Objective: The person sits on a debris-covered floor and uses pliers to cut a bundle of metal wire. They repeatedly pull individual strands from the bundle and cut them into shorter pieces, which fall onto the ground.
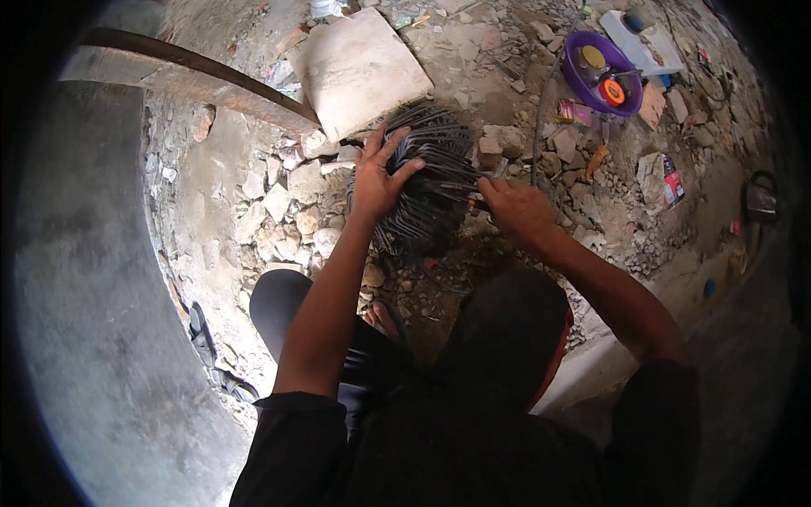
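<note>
A thick bundle of dark, thin, ribbed rods or wires (431, 152) sits on the rubble in front of my knees. My left hand (380, 173) rests on its left side, fingers spread and thumb pointing right across it. From the right, my right hand (517, 211) is closed round the handles of dark metal pliers (460, 188). Their narrow end reaches over the bundle's right side. Whether the jaws grip a strand is too small to tell.
A pale square board (363, 68) lies just beyond the bundle. At far right stands a purple basin (574, 76) holding an orange tape measure (612, 92). A wooden beam (194, 80) slants in at upper left. Broken stones (279, 203) surround the bundle; sandals (203, 334) lie at left.
</note>
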### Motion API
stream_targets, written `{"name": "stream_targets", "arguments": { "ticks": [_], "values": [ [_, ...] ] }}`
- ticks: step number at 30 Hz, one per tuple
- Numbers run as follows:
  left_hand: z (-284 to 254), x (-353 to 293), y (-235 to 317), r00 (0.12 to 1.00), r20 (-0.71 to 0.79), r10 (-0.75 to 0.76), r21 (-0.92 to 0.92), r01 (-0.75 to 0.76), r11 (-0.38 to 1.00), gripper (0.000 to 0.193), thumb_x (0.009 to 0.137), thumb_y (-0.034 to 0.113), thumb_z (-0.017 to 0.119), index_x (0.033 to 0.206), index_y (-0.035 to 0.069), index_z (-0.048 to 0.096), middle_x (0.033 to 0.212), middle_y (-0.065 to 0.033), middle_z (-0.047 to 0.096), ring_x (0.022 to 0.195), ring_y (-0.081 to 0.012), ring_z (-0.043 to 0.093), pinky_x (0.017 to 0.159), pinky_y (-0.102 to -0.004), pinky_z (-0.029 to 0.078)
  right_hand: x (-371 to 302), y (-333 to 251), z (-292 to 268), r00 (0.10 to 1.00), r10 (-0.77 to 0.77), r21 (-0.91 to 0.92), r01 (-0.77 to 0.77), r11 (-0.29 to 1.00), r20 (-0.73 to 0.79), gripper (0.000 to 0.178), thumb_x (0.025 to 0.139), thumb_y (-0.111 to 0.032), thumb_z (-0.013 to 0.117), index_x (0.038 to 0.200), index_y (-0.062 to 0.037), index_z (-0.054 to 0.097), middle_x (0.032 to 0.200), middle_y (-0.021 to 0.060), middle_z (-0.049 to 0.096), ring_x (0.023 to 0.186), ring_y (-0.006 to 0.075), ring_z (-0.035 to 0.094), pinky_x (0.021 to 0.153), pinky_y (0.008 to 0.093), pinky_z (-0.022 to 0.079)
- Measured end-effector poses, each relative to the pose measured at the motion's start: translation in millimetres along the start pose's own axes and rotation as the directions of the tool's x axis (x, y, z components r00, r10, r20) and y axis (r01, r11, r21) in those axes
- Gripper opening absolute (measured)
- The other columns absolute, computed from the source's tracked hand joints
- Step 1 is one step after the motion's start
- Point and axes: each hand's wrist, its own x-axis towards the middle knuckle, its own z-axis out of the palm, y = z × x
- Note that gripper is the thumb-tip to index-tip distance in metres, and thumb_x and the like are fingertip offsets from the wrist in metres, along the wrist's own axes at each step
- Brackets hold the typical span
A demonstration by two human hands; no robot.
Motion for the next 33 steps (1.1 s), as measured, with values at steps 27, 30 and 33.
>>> {"name": "stream_targets", "arguments": {
  "ticks": [27,30,33],
  "values": [
    [2,5,8,1.0,-0.008,0.03,0.04,-0.03,0.999,0.062,0.089,0.038,0.079,0.147,0.023,0.06,0.161,-0.021,0.044,0.144,-0.0441,0.044,0.121,-0.0519,0.033,-2,28,44,0.946,-0.016,0.653,-0.211,0.727,0.324,0.047,0.091,-0.019,0.072,0.133,-0.0011,0.061,0.123,0.0205,0.067,0.112,0.0336,0.066,0.094,0.0434,0.054],
    [-2,2,4,1.0,-0.005,0.004,0.054,-0.004,0.999,0.063,0.089,0.039,0.079,0.147,0.022,0.06,0.161,-0.0206,0.044,0.145,-0.0436,0.043,0.122,-0.0526,0.03,21,37,8,0.86,-0.135,0.738,-0.331,0.588,0.493,0.048,0.091,-0.016,0.071,0.135,-0.0009,0.06,0.117,0.0157,0.069,0.103,0.0262,0.067,0.091,0.0434,0.055],
    [3,4,5,1.0,-0.013,0.01,0.095,-0.009,0.995,0.063,0.089,0.04,0.079,0.147,0.023,0.06,0.161,-0.0201,0.044,0.146,-0.0428,0.043,0.122,-0.0522,0.03,50,40,-21,0.764,-0.148,0.525,-0.275,0.806,0.628,0.05,0.092,-0.013,0.068,0.141,-0.0042,0.058,0.119,0.0155,0.069,0.1,0.0257,0.068,0.087,0.0425,0.057]
  ]
}}
